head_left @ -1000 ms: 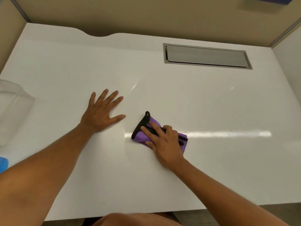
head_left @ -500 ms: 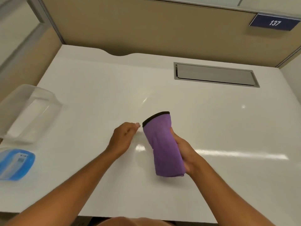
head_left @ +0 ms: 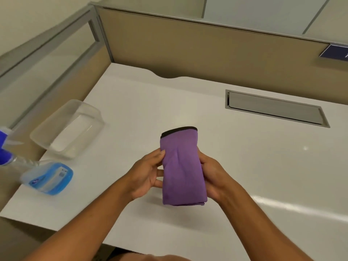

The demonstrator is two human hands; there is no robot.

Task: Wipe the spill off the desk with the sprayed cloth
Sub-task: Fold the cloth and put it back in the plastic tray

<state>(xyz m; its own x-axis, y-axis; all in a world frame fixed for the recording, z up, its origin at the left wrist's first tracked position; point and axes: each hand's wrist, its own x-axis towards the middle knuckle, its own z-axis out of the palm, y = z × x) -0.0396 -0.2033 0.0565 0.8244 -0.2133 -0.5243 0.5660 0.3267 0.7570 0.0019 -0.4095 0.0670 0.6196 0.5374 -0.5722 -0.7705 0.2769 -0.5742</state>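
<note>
Left hand (head_left: pixel 146 176) and right hand (head_left: pixel 212 176) both closed in a grip on the folded purple microfibre cloth with black trim (head_left: pixel 181 166), one at each long edge. Held lifted above the glossy white desk (head_left: pixel 244 166), probably to refold for a clean face. Well off left: clear plastic tub (head_left: pixel 67 129), toppled blue spray bottle (head_left: pixel 47 178). No spill discernible.

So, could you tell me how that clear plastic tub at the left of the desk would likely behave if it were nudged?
The clear plastic tub looks thin-walled and empty, so probably light. On the glossy white desk it would likely slide rather than tip, being low and wide.
</note>
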